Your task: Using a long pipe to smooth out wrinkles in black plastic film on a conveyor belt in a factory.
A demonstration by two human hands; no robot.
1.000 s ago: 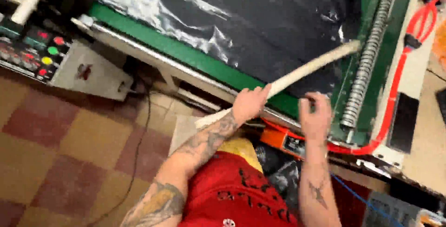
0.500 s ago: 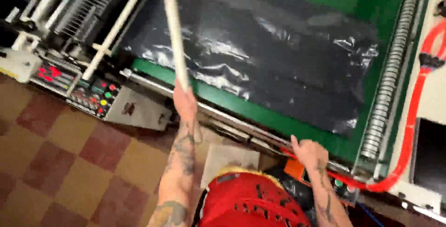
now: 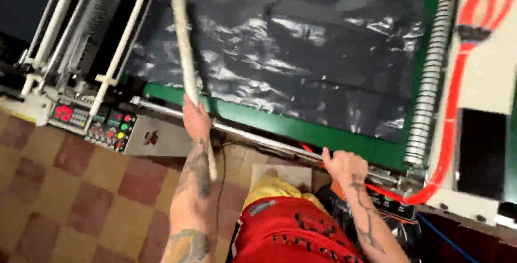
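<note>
At the far left we see three pale rollers [image 3: 119,42] slanting up and to the right on the machine's frame, and below them one grey control panel [image 3: 97,123] with a red numeric display and a cluster of small red and green buttons; beside it sits a plain grey plate bearing one small red mark.

Next we find our left hand [image 3: 195,118], clenched around one long white rod [image 3: 186,61]. Its long axis runs nearly upright in the view, tilted slightly left at the top: the upper end points away from us over the black plastic sheet [image 3: 301,58], while the lower end passes behind the wrist and points down toward the chequered floor [image 3: 64,198].

The single glossy, wrinkled sheet lies on the green machine bed [image 3: 301,128], whose near edge carries one metal rail [image 3: 253,136].

Further right, our right hand [image 3: 344,167] is closed in a fist on that rail at the bed's edge.

At the right edge we count one ribbed grey coil [image 3: 431,74] running top to bottom and one red hose [image 3: 458,90] looping beside it.
</note>
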